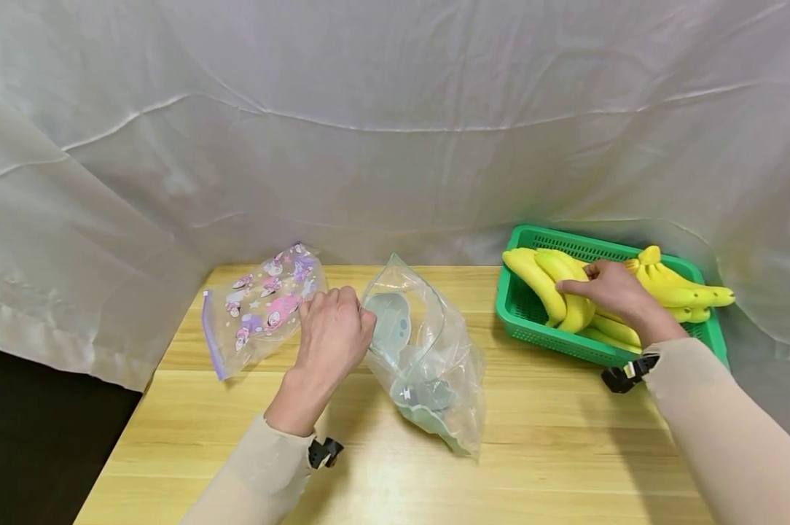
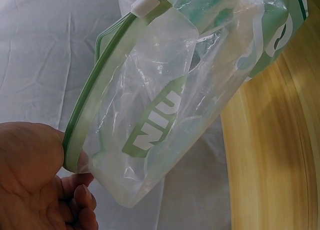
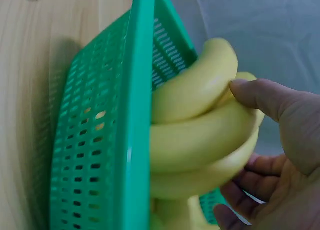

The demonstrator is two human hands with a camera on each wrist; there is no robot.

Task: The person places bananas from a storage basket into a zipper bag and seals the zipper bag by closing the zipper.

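My left hand (image 1: 332,328) grips the rim of a clear zip bag (image 1: 457,350) with green trim and green printing. The bag's mouth gapes, and its body slants down to the right over the table. In the left wrist view, a white slider (image 2: 145,5) sits on the bag's green zip strip (image 2: 92,85). Over at the green basket, my right hand (image 1: 621,292) holds a bunch of yellow bananas (image 3: 200,135). Its thumb presses one side of the bunch while the fingers curl around the other, partly hidden.
The slotted green basket (image 1: 565,346) stands at the back right, with more bananas (image 1: 677,288) jutting over its right side. A zip bag with pink and purple cartoon prints (image 1: 270,306) lies at the back left of the wooden table (image 1: 539,452). Grey cloth (image 1: 395,182) hangs behind.
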